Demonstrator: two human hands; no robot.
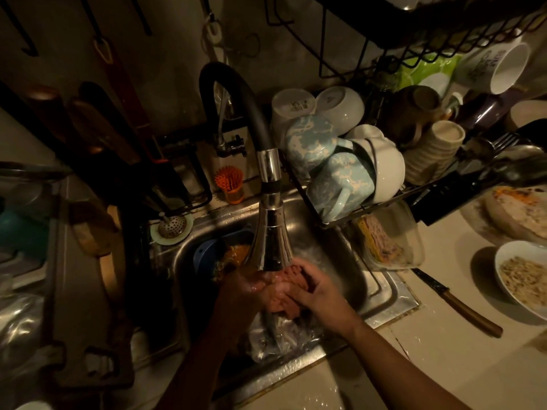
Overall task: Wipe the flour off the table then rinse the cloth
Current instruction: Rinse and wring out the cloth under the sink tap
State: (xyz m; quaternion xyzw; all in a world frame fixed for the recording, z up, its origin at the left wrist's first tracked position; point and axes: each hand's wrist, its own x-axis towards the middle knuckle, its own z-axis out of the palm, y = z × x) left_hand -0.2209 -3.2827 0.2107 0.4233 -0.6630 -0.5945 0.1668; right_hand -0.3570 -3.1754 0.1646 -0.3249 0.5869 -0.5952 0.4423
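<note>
— Where is the cloth (291, 279)?
— Bunched up between both hands, over the steel sink (381, 294), right under the spray head of the tap (270, 232). It looks reddish and wet.
— How are the hands set?
— The left hand (251, 287) cups the cloth from the left side, fingers curled under it. The right hand (318, 291) is clamped over it from the right, fingers wrapped across the top. The two hands press against each other around the cloth.
— Is water running?
— Yes, it falls past the hands and splashes in the basin below them.
— What else is in the sink?
— A blue bowl (207, 255) with orange scraps, just left of the tap head. A metal strainer plug (171, 226) sits on the sink's back left corner.
— And around it?
— A rack of upturned cups (331, 161) stands just behind and right of the sink. On the table (438, 350) to the right lie a knife (461, 303) with a wooden handle and a white bowl of food (524, 276).
</note>
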